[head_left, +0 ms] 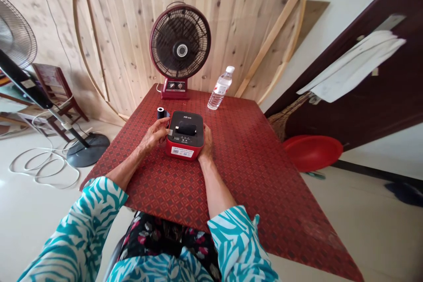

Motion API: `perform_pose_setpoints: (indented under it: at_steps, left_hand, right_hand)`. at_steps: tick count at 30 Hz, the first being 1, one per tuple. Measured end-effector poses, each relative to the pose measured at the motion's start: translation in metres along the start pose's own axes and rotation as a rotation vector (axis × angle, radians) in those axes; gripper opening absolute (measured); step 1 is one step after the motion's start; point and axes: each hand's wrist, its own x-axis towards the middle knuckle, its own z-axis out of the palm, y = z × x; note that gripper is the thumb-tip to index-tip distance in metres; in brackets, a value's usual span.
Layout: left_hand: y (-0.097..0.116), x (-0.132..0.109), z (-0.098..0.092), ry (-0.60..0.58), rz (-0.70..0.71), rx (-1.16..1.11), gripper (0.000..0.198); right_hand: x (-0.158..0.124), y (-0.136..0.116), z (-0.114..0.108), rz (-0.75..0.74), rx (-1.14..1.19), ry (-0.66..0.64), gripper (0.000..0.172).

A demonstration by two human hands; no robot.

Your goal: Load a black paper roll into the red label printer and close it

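Observation:
On the table is a squat red device with a black top (194, 120), box-shaped with rounded corners, like a small printer. A black cylindrical piece (187, 128) lies in the recess of its top, and a white printed label (182, 152) is on its front. Against the device's left edge rest the fingers of my left hand (154, 135), thumb and forefinger a little apart. My right hand (206, 144) wraps around the right side, its fingertips partly hidden. Just behind my left fingers stands a small black roll (161, 113) with a white core.
A red table fan (180, 48) stands at the table's back, with a clear water bottle (220, 88) to its right. The patterned tabletop (251, 176) extends right. A floor fan (87, 147) is at left, and a red basin (313, 152) sits beyond the right edge.

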Motion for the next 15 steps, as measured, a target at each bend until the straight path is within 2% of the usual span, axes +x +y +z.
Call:
perform_pose_setpoints:
  at_steps: [7, 15]
  left_hand:
    - [0.0033, -0.003, 0.0041, 0.02, -0.073, -0.115, 0.071]
    - [0.0027, -0.0041, 0.0078, 0.042, -0.146, -0.247, 0.066]
  right_hand:
    - [-0.0019, -0.0063, 0.0006, 0.02, 0.027, -0.006, 0.046]
    - [-0.0016, -0.0022, 0.0026, 0.033, 0.11, 0.006, 0.046]
